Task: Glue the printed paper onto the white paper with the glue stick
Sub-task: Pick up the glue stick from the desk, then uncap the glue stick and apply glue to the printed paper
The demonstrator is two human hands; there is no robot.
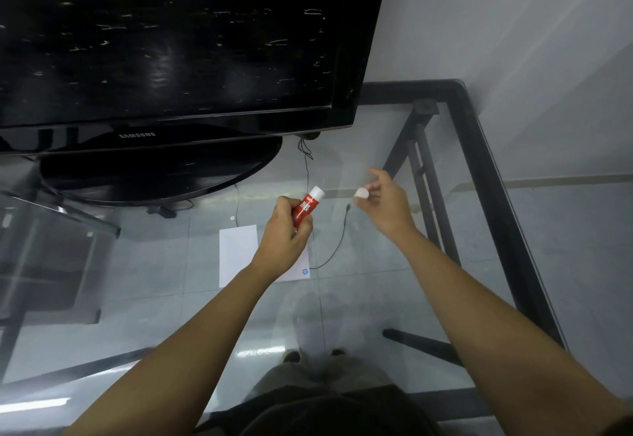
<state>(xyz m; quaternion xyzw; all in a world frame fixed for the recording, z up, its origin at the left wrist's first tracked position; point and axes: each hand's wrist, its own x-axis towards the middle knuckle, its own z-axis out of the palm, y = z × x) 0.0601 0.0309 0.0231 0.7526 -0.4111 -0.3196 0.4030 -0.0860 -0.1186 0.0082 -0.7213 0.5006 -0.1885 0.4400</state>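
Glue stick point(306, 209), red, "GLUE STICK" label

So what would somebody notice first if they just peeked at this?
Probably the red glue stick gripped in the left hand mid-picture, and the little white cap pinched in the right hand beside it. Then the big black TV on the glass table, with white paper under the hands.

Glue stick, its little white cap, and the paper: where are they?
glue stick point(306, 208), head view, red label.
cap point(362, 193), head view, its white side.
paper point(238, 254), head view, bare left part.
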